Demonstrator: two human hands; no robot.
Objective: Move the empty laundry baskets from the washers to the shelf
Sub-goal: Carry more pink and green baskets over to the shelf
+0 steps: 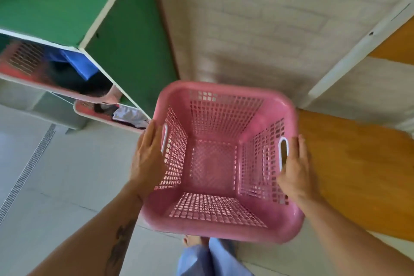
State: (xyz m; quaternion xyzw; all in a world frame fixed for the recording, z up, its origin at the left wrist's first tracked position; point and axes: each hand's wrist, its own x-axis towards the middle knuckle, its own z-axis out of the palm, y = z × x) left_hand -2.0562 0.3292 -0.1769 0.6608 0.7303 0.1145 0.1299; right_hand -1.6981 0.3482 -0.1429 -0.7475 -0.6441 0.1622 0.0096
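An empty pink laundry basket (221, 159) with latticed walls and white-rimmed handle slots is held in front of me, above the floor. My left hand (147, 159) presses flat against its left wall by the handle slot. My right hand (295, 168) grips its right wall beside the other slot. The basket's inside is bare. To the left stands a green shelf unit (125, 36) with white edges, its compartments open towards me.
The shelf compartments hold a pink basket (24, 58) with blue and dark clothes, and a lower pink basket (112, 114) with more laundry. A white brick wall (257, 18) is ahead, an orange wooden surface (358, 163) with a white frame on the right. My feet show below on grey tiles.
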